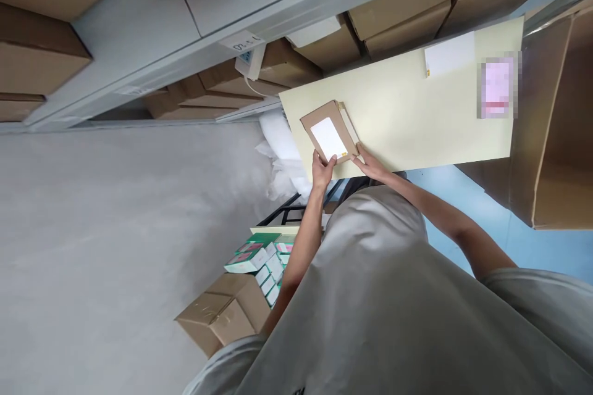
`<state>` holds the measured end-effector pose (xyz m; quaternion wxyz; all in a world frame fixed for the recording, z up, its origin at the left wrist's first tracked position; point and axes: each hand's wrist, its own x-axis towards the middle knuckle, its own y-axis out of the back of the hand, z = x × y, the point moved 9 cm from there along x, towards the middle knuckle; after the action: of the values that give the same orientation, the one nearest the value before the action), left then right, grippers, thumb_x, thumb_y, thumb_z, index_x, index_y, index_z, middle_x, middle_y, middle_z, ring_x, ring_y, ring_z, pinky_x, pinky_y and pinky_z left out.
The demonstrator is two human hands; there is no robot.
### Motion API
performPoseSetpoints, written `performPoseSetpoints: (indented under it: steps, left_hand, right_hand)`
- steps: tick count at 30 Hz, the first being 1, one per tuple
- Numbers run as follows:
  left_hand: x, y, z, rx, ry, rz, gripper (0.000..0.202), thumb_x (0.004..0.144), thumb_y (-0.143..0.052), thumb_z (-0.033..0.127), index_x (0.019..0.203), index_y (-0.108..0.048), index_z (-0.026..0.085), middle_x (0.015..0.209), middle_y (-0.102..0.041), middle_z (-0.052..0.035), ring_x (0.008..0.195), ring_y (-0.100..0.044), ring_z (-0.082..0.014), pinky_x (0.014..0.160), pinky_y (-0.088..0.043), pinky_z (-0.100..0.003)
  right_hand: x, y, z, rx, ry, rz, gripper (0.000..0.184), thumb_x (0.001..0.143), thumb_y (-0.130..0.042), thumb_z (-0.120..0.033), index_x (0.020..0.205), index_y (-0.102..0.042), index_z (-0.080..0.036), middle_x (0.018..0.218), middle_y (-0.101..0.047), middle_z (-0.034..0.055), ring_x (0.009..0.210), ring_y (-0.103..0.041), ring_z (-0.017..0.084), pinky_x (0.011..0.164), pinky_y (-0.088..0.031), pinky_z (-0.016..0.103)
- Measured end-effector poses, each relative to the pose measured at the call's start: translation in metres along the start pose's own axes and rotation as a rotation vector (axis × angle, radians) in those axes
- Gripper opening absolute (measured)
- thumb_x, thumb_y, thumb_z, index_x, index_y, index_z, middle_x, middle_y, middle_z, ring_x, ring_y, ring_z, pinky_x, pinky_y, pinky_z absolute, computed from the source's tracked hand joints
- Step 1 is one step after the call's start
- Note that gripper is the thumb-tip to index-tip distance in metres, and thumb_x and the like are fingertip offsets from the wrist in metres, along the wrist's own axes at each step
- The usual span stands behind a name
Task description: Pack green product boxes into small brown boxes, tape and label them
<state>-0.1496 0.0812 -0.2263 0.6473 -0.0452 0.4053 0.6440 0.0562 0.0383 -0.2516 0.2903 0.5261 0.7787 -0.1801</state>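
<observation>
Currently handled: a flat cardboard box (pixel 319 117) with a white label (pixel 329 138) on its upper face, just above and right of the frame's centre.
Left hand (pixel 323 170): closed round the box's lower edge, thumb lying on the upper face by the label's bottom end, fingers mostly hidden.
Right hand (pixel 368 163): partly open, thumb and fingers spread at the box's lower right corner and touching it; whether it grips or only steadies, I cannot tell.
Box position: slanted over the left end of the cream tabletop (pixel 398 123); resting or slightly raised is unclear.
Step in hand: probably squaring up or checking the labelled box, by the look of the two-handed hold.
Next move: calls for support at both lower corners, with the left thumb kept off the label's print, and a level turn if the box is to lie straight.
Right end of tabletop: a white sheet (pixel 449 54) at upper right, and beside it a pinkish item (pixel 498 86), blurred out.
Far right of frame: a large brown carton (pixel 551 129).
Lower left of centre: green-and-white boxes (pixel 259 259).
</observation>
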Motion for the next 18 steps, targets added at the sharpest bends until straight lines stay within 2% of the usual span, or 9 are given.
performPoseSetpoints:
  steps: [3,6,9,11,13,15,16,17,18]
  left_hand:
    - [0.0,0.0,-0.002,-0.035,0.033,0.009,0.061,0.092,-0.087,0.041,0.142,-0.057,0.021,0.142,-0.079,-0.0178,0.133,-0.078,-0.029,0.118,-0.063,-0.046]
    - [-0.005,-0.004,-0.009,-0.037,0.089,0.044,0.063,0.091,-0.091,0.042,0.14,-0.058,0.021,0.137,-0.082,-0.0178,0.127,-0.08,-0.0296,0.114,-0.065,-0.047]
    - [-0.018,-0.012,-0.022,-0.039,0.187,0.045,0.068,0.09,-0.095,0.044,0.141,-0.058,0.018,0.135,-0.081,-0.0207,0.124,-0.08,-0.0309,0.11,-0.067,-0.049]
    - [-0.024,-0.015,-0.026,-0.051,0.221,0.01,0.073,0.091,-0.095,0.047,0.146,-0.057,0.017,0.138,-0.08,-0.0234,0.131,-0.078,-0.0336,0.114,-0.065,-0.052]
    - [-0.017,0.001,-0.017,-0.008,0.159,0.072,0.081,0.092,-0.094,0.05,0.154,-0.054,0.015,0.152,-0.072,-0.0274,0.149,-0.069,-0.0371,0.127,-0.057,-0.054]
    - [0.002,0.033,0.006,0.119,0.015,0.271,0.09,0.093,-0.091,0.056,0.161,-0.051,0.012,0.173,-0.055,-0.0303,0.17,-0.048,-0.0384,0.142,-0.039,-0.05]
    - [0.015,0.045,0.017,0.179,-0.039,0.331,0.089,0.095,-0.087,0.059,0.161,-0.053,0.011,0.178,-0.048,-0.0304,0.175,-0.039,-0.0386,0.145,-0.033,-0.05]
    - [0.031,0.052,0.028,0.219,-0.086,0.347,0.083,0.098,-0.082,0.063,0.157,-0.057,0.011,0.179,-0.048,-0.029,0.176,-0.036,-0.0385,0.146,-0.03,-0.05]
    - [0.048,0.055,0.038,0.231,-0.113,0.337,0.074,0.1,-0.078,0.065,0.149,-0.064,0.012,0.174,-0.055,-0.0274,0.174,-0.04,-0.0391,0.145,-0.031,-0.052]
  right_hand:
    - [0.013,-0.002,-0.003,0.023,0.007,0.003,0.102,0.114,-0.043,-0.077,0.188,-0.02,-0.012,0.197,-0.013,0.0141,0.185,-0.01,0.025,0.15,-0.009,0.041]
    - [0.023,0.003,-0.007,0.005,0.024,-0.009,0.103,0.114,-0.043,-0.079,0.187,-0.024,-0.009,0.196,-0.015,0.0159,0.185,-0.01,0.024,0.149,-0.008,0.038]
    - [0.024,0.021,-0.009,-0.03,0.023,-0.016,0.097,0.114,-0.045,-0.075,0.185,-0.032,-0.01,0.196,-0.019,0.015,0.184,-0.016,0.024,0.149,-0.012,0.038]
    - [0.019,0.043,-0.006,-0.05,-0.018,0.051,0.093,0.114,-0.046,-0.073,0.184,-0.036,-0.011,0.196,-0.02,0.0144,0.183,-0.019,0.026,0.149,-0.017,0.04]
    - [0.009,0.067,0.002,-0.041,-0.122,0.165,0.093,0.115,-0.044,-0.073,0.183,-0.036,-0.011,0.194,-0.025,0.0169,0.181,-0.027,0.03,0.148,-0.024,0.045]
    - [-0.002,0.083,0.011,0.015,-0.249,0.247,0.09,0.116,-0.038,-0.074,0.182,-0.039,-0.012,0.189,-0.039,0.0205,0.174,-0.043,0.034,0.142,-0.038,0.05]
    - [-0.005,0.084,0.014,0.07,-0.301,0.255,0.088,0.117,-0.034,-0.074,0.18,-0.043,-0.013,0.184,-0.047,0.0218,0.168,-0.052,0.034,0.137,-0.046,0.051]
    - [-0.007,0.082,0.014,0.141,-0.339,0.242,0.085,0.118,-0.031,-0.073,0.177,-0.047,-0.013,0.179,-0.053,0.0228,0.161,-0.06,0.034,0.13,-0.054,0.05]
    - [-0.006,0.076,0.013,0.217,-0.366,0.215,0.084,0.119,-0.027,-0.072,0.174,-0.051,-0.012,0.174,-0.059,0.0237,0.154,-0.067,0.033,0.123,-0.06,0.047]
